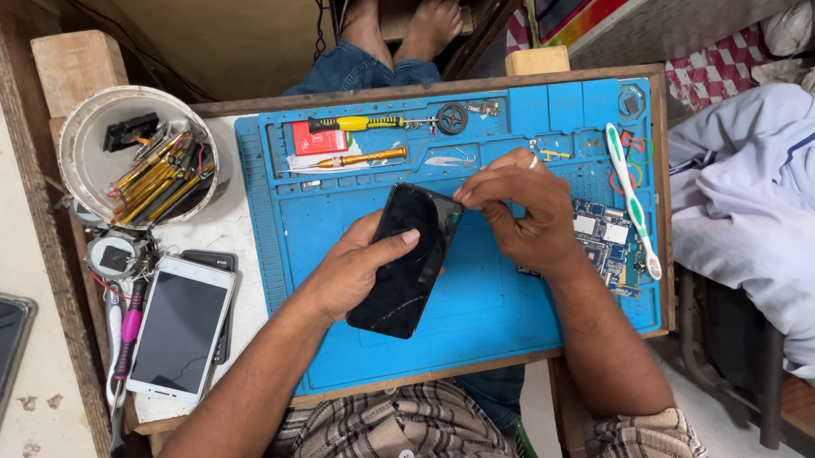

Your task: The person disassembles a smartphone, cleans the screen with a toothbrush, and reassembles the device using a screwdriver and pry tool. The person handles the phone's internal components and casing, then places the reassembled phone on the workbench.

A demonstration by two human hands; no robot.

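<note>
Head view: both hands (pixel 354 269) (pixel 518 209) gripping phone (pixel 405 262)

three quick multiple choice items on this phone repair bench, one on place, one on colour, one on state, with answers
1. Where does the white phone lie?
A. left of the blue mat
B. on the mat
C. in the round tub

2. What colour is the handle of the top screwdriver?
A. red
B. yellow
C. white

3. How is the black phone held?
A. flat on the mat, untouched
B. in the left hand, right hand at its top edge
C. in the right hand alone

Answers: A, it rests off the mat's left edge; B, its grip is yellow; B, the left hand grips it while the right hand's fingers pinch at its top.
</note>
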